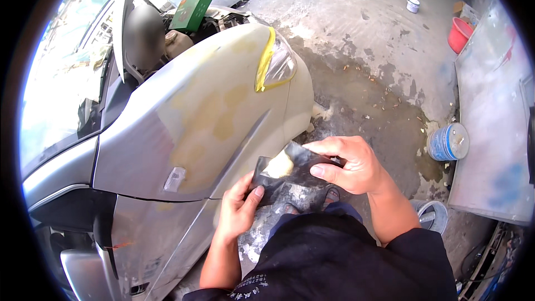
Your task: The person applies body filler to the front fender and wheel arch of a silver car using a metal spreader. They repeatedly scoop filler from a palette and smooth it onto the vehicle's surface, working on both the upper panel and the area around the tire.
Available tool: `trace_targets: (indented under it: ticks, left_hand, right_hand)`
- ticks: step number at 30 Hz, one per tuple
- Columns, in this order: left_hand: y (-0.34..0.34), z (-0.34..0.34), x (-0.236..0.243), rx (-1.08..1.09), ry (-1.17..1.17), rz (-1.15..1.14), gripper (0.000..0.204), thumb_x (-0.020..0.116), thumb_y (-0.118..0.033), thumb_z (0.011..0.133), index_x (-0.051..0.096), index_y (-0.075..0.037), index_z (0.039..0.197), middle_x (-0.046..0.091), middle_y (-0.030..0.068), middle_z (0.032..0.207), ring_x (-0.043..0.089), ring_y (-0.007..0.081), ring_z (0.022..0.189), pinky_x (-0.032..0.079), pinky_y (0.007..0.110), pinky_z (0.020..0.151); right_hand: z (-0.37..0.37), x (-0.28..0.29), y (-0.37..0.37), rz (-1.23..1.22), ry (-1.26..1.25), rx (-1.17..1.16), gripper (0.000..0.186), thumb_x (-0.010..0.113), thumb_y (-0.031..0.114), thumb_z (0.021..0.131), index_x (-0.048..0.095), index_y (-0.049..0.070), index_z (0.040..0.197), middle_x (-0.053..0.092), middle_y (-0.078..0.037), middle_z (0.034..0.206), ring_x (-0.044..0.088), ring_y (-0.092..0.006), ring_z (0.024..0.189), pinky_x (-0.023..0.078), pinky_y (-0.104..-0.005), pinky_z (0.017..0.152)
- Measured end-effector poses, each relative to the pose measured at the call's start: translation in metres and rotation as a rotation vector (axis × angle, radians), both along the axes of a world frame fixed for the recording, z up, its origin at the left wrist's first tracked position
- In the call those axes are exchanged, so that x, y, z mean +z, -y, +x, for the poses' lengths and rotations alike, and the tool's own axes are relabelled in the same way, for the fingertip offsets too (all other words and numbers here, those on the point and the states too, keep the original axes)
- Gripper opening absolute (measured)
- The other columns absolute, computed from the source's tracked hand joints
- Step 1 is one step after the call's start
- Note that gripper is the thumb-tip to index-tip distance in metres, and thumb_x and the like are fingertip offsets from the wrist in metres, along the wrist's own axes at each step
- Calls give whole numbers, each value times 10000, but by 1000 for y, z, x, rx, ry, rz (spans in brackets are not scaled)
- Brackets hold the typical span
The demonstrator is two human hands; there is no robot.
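In front of my body, my left hand (241, 200) grips the left end of a dark, flat spreader board (262, 189). My right hand (351, 161) pinches a second dark, flat spreader (305, 159), which overlaps the first. A lump of pale cream putty (278, 165) sits on the dark pieces between my hands. Just beyond them is a car's front fender (189, 111) with patchy yellowish filler, and yellow tape (266, 56) edges the wrapped headlight (280, 67).
The open engine bay carries a green box (189, 12); a blurred patch hides what is beside it. On the concrete floor (379, 33) are a small white tub (413, 4), a red bucket (458, 34), a blue-and-white pail (440, 142) and a grey bucket (437, 217). A painted panel (490, 145) stands right.
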State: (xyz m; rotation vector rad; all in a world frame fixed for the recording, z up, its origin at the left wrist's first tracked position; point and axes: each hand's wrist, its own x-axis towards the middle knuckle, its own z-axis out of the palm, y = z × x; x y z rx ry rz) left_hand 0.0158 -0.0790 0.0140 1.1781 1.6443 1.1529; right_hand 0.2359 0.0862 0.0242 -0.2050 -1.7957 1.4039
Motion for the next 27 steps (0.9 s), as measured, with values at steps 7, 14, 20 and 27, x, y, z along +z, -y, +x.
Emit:
trace_targets:
  ticks: [7, 14, 20, 27]
  left_hand:
    - [2, -13, -14, -74, 521, 42, 392, 587, -13, 918, 502, 49, 1295, 636, 107, 1160, 587, 156, 1060, 443, 291, 935]
    - [7, 4, -16, 37, 628, 121, 402, 590, -10, 913, 498, 40, 1301, 632, 124, 1176, 599, 181, 1071, 448, 325, 964]
    - [-10, 26, -3, 264, 634, 128, 455, 539, -11, 942, 414, 2, 1379, 616, 116, 1219, 583, 180, 1120, 433, 349, 998]
    - [-17, 35, -5, 321, 607, 93, 451, 542, 13, 918, 439, 5, 1357, 621, 114, 1214, 583, 179, 1122, 418, 330, 1000]
  right_hand:
    - [-10, -14, -8, 293, 87, 341, 520, 641, -48, 716, 645, 79, 1220, 528, -153, 1306, 509, -358, 1213, 429, -455, 1008]
    - [3, -53, -28, 517, 529, 55, 401, 673, 69, 739, 683, 110, 1138, 588, -119, 1240, 525, -316, 1149, 439, -419, 971]
    - [-8, -51, 3, 378, 270, -407, 376, 728, 148, 756, 675, 87, 1123, 596, -118, 1210, 528, -343, 1148, 433, -433, 966]
    - [-30, -52, 23, 581, 336, -407, 431, 745, 160, 688, 676, 128, 1113, 561, -74, 1249, 485, -346, 1196, 426, -453, 910]
